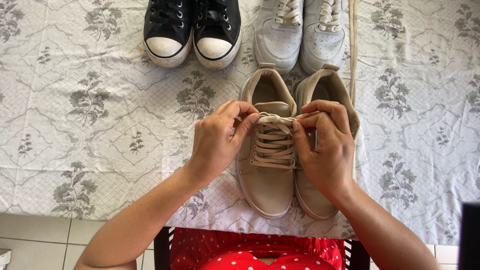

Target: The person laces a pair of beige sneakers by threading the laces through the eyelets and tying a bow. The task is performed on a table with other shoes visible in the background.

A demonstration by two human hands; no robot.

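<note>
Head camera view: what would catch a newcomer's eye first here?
Two hands, the left hand and right hand, pinching the lace at the top of a beige sneaker at the table's near edge. Beyond it stand black sneakers and white sneakers on a floral tablecloth.

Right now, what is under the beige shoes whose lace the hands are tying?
The beige shoes rest on a floral tablecloth. The left hand and right hand pinch the lace. The table surface beneath the cloth is hidden.
</note>
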